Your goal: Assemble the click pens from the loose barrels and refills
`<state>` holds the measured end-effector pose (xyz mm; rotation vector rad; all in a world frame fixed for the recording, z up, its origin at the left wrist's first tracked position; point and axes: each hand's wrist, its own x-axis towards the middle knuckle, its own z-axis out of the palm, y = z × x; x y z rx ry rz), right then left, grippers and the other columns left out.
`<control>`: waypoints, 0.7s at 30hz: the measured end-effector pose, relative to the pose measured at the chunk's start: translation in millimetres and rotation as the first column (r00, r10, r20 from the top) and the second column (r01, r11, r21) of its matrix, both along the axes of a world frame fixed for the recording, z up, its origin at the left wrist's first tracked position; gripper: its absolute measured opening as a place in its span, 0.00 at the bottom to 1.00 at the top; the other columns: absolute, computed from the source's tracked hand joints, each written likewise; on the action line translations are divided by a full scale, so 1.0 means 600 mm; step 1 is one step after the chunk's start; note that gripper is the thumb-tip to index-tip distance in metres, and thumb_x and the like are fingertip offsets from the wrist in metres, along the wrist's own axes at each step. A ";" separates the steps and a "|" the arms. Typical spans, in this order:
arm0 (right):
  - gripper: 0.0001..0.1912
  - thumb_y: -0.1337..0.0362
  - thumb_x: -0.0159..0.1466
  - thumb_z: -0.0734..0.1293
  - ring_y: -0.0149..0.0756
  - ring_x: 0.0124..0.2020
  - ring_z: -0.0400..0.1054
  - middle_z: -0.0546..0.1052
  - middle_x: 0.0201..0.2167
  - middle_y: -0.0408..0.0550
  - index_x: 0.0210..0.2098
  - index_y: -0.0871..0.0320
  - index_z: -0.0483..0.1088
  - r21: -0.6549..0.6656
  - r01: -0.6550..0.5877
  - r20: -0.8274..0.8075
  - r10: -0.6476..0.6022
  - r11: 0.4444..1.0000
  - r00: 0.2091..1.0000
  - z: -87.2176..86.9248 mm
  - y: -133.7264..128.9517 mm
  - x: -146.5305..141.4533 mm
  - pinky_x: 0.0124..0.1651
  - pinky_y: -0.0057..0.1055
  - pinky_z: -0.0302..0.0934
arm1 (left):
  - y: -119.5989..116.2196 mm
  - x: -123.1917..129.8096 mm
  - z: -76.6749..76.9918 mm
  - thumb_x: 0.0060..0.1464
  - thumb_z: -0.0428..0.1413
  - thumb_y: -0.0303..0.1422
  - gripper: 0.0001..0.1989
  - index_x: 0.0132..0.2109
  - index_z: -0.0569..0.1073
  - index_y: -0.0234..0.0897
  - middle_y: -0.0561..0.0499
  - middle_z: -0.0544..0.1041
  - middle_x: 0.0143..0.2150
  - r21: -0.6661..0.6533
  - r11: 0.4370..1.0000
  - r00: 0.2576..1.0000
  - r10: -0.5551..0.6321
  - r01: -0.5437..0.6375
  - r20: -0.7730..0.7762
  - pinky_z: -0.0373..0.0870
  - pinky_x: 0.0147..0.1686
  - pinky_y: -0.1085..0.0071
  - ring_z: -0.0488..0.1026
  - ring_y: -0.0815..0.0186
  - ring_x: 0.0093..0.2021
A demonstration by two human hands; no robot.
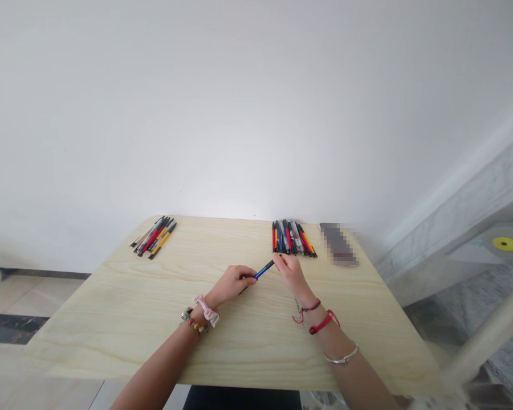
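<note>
A blue pen [263, 270] with dark ends is held slantwise above the middle of the table. My left hand [234, 283] is closed around its lower end, thumb and fingers pinching the barrel. At the upper end, my right hand [291, 273] is closed with its fingertips on the pen's dark tip. Just beyond my right hand lies a row of pens [288, 236] in red, yellow, blue, black and clear. A smaller bunch of pens [154, 234], red, yellow, black and white, lies at the far left.
The pale wooden table [154, 319] stands against a white wall [239, 114]. A blurred-out dark flat object [338, 244] lies at the far right of the table. Right of the table are a slanting marble-like ledge [457, 193] and a pale post [491, 324].
</note>
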<state>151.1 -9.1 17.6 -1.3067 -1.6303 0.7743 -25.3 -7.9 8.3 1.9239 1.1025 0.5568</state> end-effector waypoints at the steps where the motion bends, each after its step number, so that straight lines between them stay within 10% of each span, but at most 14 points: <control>1: 0.20 0.56 0.57 0.54 0.24 0.14 0.46 0.52 0.10 0.36 0.12 0.56 0.49 0.025 -0.020 0.000 0.020 1.000 1.000 0.003 -0.004 -0.001 0.19 0.25 0.42 | 0.000 -0.002 -0.002 0.46 0.51 0.33 0.11 0.34 0.74 0.31 0.52 0.72 0.27 -0.059 0.998 0.999 -0.018 0.021 0.047 0.59 0.29 0.76 0.64 0.69 0.28; 9: 0.18 0.56 0.59 0.53 0.25 0.14 0.47 0.53 0.12 0.37 0.16 0.57 0.52 0.089 -0.126 -0.128 0.137 0.988 0.982 0.011 -0.016 0.000 0.18 0.25 0.43 | -0.016 -0.011 -0.001 0.39 0.58 0.43 0.18 0.28 0.73 0.28 0.50 0.68 0.22 -0.553 0.743 0.841 -0.025 0.378 0.541 0.56 0.25 0.76 0.62 0.72 0.24; 21: 0.16 0.52 0.54 0.60 0.24 0.14 0.53 0.60 0.13 0.37 0.19 0.59 0.61 -0.180 -0.191 -0.216 0.151 0.965 0.965 0.004 0.014 0.018 0.18 0.25 0.47 | 0.007 -0.025 0.010 0.41 0.54 0.45 0.20 0.31 0.74 0.28 0.53 0.66 0.21 -0.386 0.916 0.952 0.018 0.107 0.306 0.53 0.23 0.77 0.59 0.73 0.24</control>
